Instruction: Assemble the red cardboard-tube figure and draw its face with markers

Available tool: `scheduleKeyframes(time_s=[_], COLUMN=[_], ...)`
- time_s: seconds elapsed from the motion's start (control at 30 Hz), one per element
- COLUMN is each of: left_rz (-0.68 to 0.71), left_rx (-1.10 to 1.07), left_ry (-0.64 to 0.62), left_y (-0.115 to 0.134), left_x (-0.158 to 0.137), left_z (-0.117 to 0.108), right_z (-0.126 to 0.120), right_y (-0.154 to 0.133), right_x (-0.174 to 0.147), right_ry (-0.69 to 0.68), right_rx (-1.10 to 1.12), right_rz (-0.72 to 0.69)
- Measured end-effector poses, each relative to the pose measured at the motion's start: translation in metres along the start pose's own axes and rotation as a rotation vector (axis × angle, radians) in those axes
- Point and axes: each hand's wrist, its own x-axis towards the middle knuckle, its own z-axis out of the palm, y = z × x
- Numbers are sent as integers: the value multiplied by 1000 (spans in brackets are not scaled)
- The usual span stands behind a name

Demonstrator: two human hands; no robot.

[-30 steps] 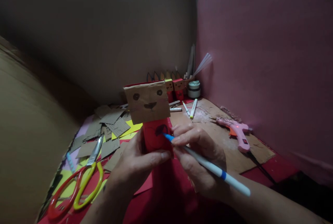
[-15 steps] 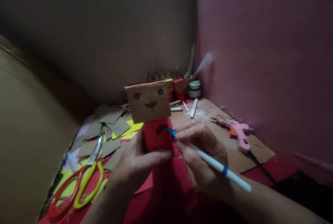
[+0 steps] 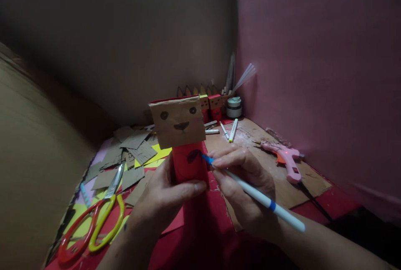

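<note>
A small figure stands upright between my hands: a brown cardboard head (image 3: 177,122) with a drawn face on a red paper body (image 3: 188,165). My left hand (image 3: 163,201) grips the red body from the left, thumb across its lower front. My right hand (image 3: 242,186) holds a white pen with a blue tip (image 3: 257,197), and the tip touches a dark drawn mark at the top right of the red body.
Red-and-yellow scissors (image 3: 94,220) lie at the lower left beside several cardboard scraps (image 3: 134,149) and yellow paper. A pink glue gun (image 3: 285,159) rests at the right on a cardboard sheet. Markers (image 3: 232,130), two small figures (image 3: 210,105) and a jar (image 3: 233,107) sit in the far corner.
The pen tip has shifted slightly right and up along the dark mark on the red body. The figure and my left hand have barely moved.
</note>
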Motion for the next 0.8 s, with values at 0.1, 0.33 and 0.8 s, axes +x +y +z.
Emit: scheduleKeyframes(time_s=[0.1, 0.33, 0.8], left_rz=[5, -2, 31], left_rx=[-4, -26, -23], left_ry=[-19, -14, -34], left_y=[-2, 0, 1], left_x=[1, 1, 1], left_z=[-2, 2, 2], right_z=[0, -1, -1], right_y=[0, 0, -3], right_x=[0, -3, -2], right_ry=[-9, 30, 20], right_rx=[10, 20, 12], right_rz=[-2, 46, 34])
